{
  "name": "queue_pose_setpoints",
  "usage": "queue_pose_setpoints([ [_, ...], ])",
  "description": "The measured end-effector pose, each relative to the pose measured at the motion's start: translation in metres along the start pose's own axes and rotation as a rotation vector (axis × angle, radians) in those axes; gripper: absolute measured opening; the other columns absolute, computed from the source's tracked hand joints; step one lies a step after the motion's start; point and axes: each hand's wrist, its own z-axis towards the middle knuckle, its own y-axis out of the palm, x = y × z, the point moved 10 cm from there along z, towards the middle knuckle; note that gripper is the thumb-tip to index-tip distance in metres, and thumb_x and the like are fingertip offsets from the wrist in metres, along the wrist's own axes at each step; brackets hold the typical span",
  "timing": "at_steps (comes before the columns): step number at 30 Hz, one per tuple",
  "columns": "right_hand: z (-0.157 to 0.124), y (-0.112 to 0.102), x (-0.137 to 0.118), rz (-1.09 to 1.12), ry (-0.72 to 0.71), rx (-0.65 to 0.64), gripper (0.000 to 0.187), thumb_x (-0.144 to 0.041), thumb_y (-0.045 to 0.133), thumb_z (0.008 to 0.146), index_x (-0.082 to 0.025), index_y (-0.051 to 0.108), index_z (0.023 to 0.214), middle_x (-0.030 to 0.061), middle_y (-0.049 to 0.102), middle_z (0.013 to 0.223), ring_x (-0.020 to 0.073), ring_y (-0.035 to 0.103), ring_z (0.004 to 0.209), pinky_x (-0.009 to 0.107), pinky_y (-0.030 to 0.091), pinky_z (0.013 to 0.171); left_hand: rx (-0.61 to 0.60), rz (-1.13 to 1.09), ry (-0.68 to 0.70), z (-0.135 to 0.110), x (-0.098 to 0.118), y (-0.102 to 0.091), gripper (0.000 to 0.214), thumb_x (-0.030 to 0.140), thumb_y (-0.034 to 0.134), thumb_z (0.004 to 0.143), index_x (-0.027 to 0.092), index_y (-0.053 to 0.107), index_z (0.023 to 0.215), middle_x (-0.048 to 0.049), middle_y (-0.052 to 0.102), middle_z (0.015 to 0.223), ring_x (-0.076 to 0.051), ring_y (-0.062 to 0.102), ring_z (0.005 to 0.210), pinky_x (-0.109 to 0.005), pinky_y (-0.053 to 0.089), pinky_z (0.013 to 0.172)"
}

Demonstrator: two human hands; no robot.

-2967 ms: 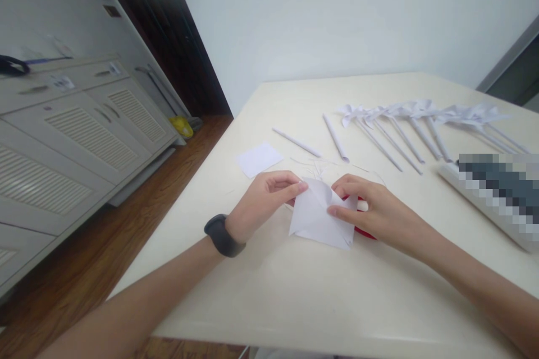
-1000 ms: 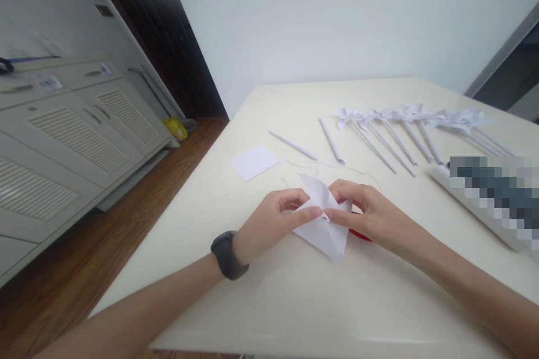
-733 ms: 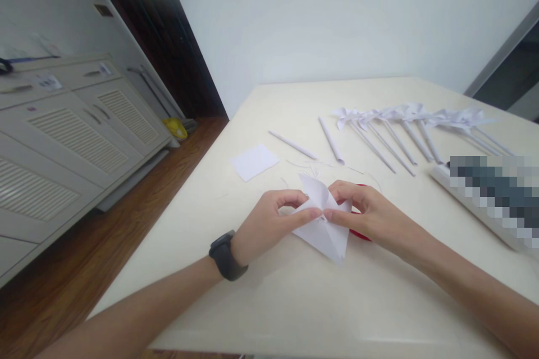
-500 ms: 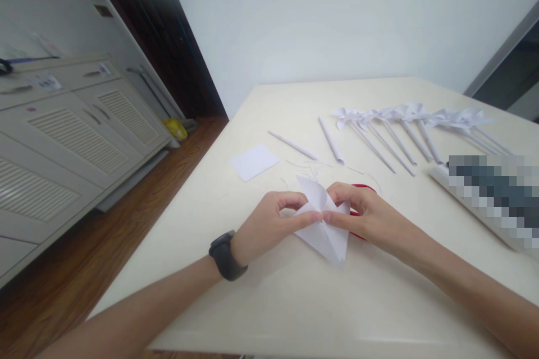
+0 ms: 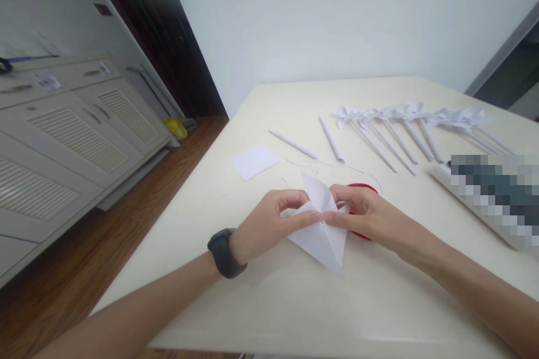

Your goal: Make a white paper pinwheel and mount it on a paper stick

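A white folded paper piece (image 5: 320,235) rests on the cream table (image 5: 295,303) between my hands. My left hand (image 5: 269,221), with a black band on its wrist, pinches the paper's flaps at the centre with thumb and forefinger. My right hand (image 5: 364,214) pinches the same centre from the right. Their fingertips meet over the paper. A red object (image 5: 362,186) lies under my right hand, mostly hidden.
A small white paper square (image 5: 255,160) lies at the left. Two rolled paper sticks (image 5: 314,143) lie beyond the hands. Several finished paper pinwheels (image 5: 404,123) lie in a row at the back right. A blurred-out flat object (image 5: 492,190) sits at the right edge.
Since three seconds ago both hands have folded more flaps in and drawn together at the centre. In the last second the paper turned slightly and its lower point shifted toward me.
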Motion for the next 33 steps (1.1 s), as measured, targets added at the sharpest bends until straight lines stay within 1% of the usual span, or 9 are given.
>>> queue_pose_setpoints([
  [2, -0.001, 0.000, -0.004, 0.013, 0.010, -0.010, 0.024, -0.044, 0.054, 0.077, -0.021, 0.057, 0.079, 0.0004, 0.055, 0.082, 0.0140, 0.049, 0.069, 0.026, 0.035, 0.057, 0.000, -0.006, 0.008, 0.000, 0.001, 0.000, 0.021, 0.034, 0.053, 0.080, 0.014, 0.059, 0.077, -0.0030, 0.060, 0.082, -0.016, 0.055, 0.081, -0.026, 0.043, 0.072],
  [4, -0.004, -0.002, -0.008, 0.024, 0.035, -0.006, 0.022, -0.043, 0.054, 0.077, -0.021, 0.058, 0.078, 0.0001, 0.055, 0.082, 0.0130, 0.048, 0.067, 0.025, 0.033, 0.055, 0.008, -0.012, 0.011, 0.000, 0.001, -0.001, 0.020, 0.034, 0.053, 0.080, 0.015, 0.059, 0.076, -0.0020, 0.059, 0.080, -0.015, 0.055, 0.079, -0.025, 0.043, 0.071],
  [8, -0.010, -0.005, -0.014, 0.039, 0.077, 0.014, 0.016, -0.036, 0.053, 0.079, -0.021, 0.058, 0.078, -0.0005, 0.054, 0.078, 0.0107, 0.045, 0.062, 0.023, 0.031, 0.051, 0.026, -0.019, -0.005, 0.000, -0.001, -0.003, 0.020, 0.035, 0.054, 0.079, 0.015, 0.059, 0.076, -0.0014, 0.058, 0.078, -0.015, 0.054, 0.076, -0.024, 0.043, 0.067],
  [13, -0.008, -0.007, -0.011, 0.060, 0.042, 0.049, 0.014, -0.034, 0.053, 0.078, -0.021, 0.055, 0.074, -0.0023, 0.052, 0.073, 0.0086, 0.043, 0.056, 0.022, 0.028, 0.047, 0.028, -0.028, -0.019, -0.001, -0.001, -0.003, 0.020, 0.034, 0.055, 0.078, 0.015, 0.060, 0.078, -0.0022, 0.060, 0.082, -0.015, 0.055, 0.079, -0.025, 0.043, 0.070],
  [17, -0.008, -0.008, -0.013, 0.029, 0.060, 0.076, 0.012, -0.031, 0.052, 0.078, -0.020, 0.055, 0.073, -0.0023, 0.051, 0.074, 0.0077, 0.039, 0.054, 0.021, 0.028, 0.047, 0.039, -0.036, -0.036, -0.002, -0.003, -0.004, 0.021, 0.035, 0.055, 0.079, 0.015, 0.061, 0.080, -0.0024, 0.060, 0.082, -0.015, 0.055, 0.078, -0.025, 0.042, 0.069],
  [22, -0.011, -0.014, -0.019, 0.000, 0.061, 0.123, 0.013, -0.032, 0.053, 0.076, -0.020, 0.056, 0.070, -0.0005, 0.055, 0.073, 0.0100, 0.044, 0.056, 0.022, 0.032, 0.047, 0.068, -0.011, -0.036, -0.002, -0.002, -0.004, 0.022, 0.036, 0.053, 0.079, 0.016, 0.061, 0.076, -0.0018, 0.060, 0.080, -0.016, 0.055, 0.078, -0.025, 0.043, 0.068],
  [27, -0.011, -0.016, -0.018, -0.024, 0.022, 0.148, 0.015, -0.034, 0.053, 0.076, -0.021, 0.057, 0.071, 0.0010, 0.057, 0.074, 0.0124, 0.048, 0.059, 0.023, 0.035, 0.049, 0.102, 0.018, -0.023, -0.003, 0.002, -0.007, 0.023, 0.035, 0.052, 0.079, 0.016, 0.059, 0.070, -0.0001, 0.058, 0.073, -0.014, 0.053, 0.072, -0.023, 0.042, 0.064],
  [33, -0.006, -0.013, -0.009, -0.029, 0.019, 0.151, 0.016, -0.037, 0.054, 0.075, -0.021, 0.055, 0.071, -0.0001, 0.056, 0.073, 0.0109, 0.047, 0.055, 0.022, 0.030, 0.044, 0.088, 0.054, -0.023, -0.004, 0.000, -0.006, 0.024, 0.036, 0.051, 0.080, 0.016, 0.060, 0.075, -0.0011, 0.060, 0.077, -0.015, 0.055, 0.076, -0.024, 0.042, 0.067],
])
